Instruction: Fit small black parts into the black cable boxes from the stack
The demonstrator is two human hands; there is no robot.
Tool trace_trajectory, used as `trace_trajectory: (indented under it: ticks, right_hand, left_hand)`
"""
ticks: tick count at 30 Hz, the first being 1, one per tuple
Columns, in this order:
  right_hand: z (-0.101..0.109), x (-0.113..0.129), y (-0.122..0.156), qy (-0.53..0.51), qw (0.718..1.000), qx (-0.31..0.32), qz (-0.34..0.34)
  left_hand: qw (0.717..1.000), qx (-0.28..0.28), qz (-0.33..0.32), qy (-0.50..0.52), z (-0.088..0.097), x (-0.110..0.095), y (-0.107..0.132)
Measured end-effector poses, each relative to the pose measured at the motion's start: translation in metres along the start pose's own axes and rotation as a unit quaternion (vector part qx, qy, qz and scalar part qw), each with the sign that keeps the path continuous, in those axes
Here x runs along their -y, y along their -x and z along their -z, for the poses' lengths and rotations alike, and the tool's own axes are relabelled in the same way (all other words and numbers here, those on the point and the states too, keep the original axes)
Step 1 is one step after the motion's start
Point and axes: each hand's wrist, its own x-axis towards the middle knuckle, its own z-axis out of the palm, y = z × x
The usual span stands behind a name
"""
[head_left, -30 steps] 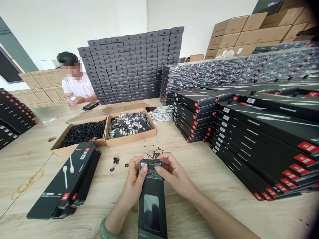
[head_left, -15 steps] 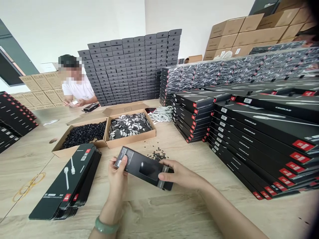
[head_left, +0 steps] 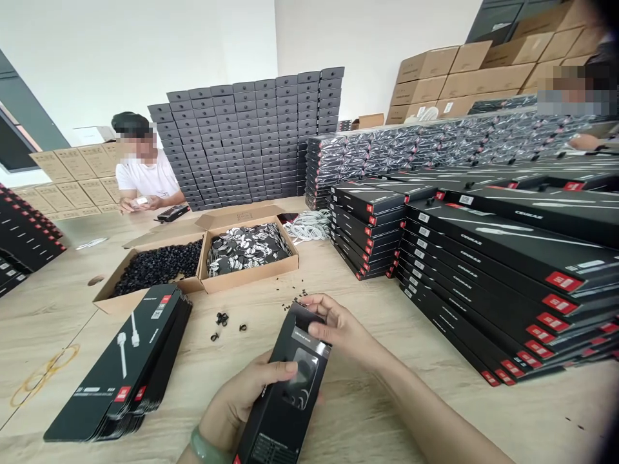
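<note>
A black box [head_left: 283, 422] with a clear window stands at a slant over the near table edge, its lower end cut off by the frame. My left hand [head_left: 249, 390] is wrapped round its left side, thumb on the front by the window. At the upper end, my right hand [head_left: 333, 325] pinches the box, thumb on the end flap and fingers behind. Several small black clips [head_left: 222, 319] lie on the table left of the box's top. Beyond that top are scattered tiny black bits [head_left: 290, 301]. Flattened black cartons [head_left: 109, 374] are stacked to the left.
Two open cardboard trays hold small black parts [head_left: 159, 267] and black-and-white round pieces [head_left: 249, 248]. White cables [head_left: 314, 225] lie behind. Long black boxes [head_left: 483, 290] are piled at right. A person [head_left: 145, 177] sits across the table; another person [head_left: 580, 96] is at far right.
The box has swung from lying crosswise to slanting upright and come nearer, its windowed face now towards me. My left hand moved down and right along it. The small black clips have come into sight.
</note>
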Motion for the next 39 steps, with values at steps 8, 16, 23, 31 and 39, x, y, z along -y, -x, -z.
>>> trace_trajectory:
  ticks: [8,16,23,31,39]
  right_hand:
    - [-0.003,0.002,0.001,-0.085,0.99,-0.081,-0.075]
    - [-0.003,-0.013,-0.002,-0.192,0.966,-0.097,-0.144]
    - [-0.009,-0.014,-0.004,-0.199,0.964,-0.112,-0.135]
    - [0.003,-0.012,-0.004,0.298,0.932,-0.131,0.157]
    - [0.012,-0.019,-0.011,0.273,0.941,-0.133,0.151]
  left_hand:
    - [1.0,0.01,-0.028,0.007,0.003,-0.001,0.0]
    - [0.999,0.031,-0.03,0.011,0.0,0.0,-0.001]
    - [0.999,0.024,-0.023,0.003,0.0,-0.001,0.001]
    - [1.0,-0.008,-0.024,0.002,0.003,-0.002,-0.001]
    - [0.999,-0.02,-0.033,-0.008,0.004,-0.001,-0.003]
